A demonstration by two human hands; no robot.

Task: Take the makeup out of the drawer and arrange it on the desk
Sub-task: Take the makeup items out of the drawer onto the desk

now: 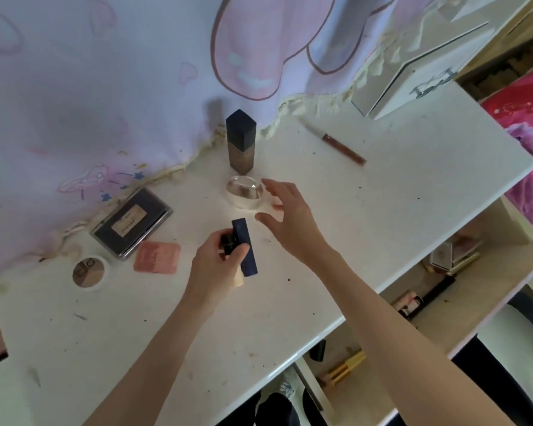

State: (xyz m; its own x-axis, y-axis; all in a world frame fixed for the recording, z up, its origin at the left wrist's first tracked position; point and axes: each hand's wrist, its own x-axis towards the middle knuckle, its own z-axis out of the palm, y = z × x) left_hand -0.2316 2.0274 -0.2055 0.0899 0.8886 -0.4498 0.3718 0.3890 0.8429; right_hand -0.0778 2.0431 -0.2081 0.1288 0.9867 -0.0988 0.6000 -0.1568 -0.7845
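Observation:
My left hand [217, 265] grips a navy blue tube [245, 247] together with a small black-capped item [227, 245] above the white desk [382, 192]. My right hand [286, 216] hovers open just right of a clear domed jar [244, 192], fingers spread, holding nothing. Behind the jar stands a tall foundation bottle [240, 142] with a dark cap. A dark rectangular palette [132, 224], a pink square compact [157, 257] and a round compact [88, 272] lie at the left. A brown lip pencil [342, 148] lies further back right. The open drawer [443, 272] below holds more makeup.
A printed pale cloth [105, 87] hangs along the desk's back edge. A white mirrored box [413, 72] stands at the back right corner. A pink patterned fabric [530, 133] lies beyond the desk's right edge. A black stool [505, 379] sits below right.

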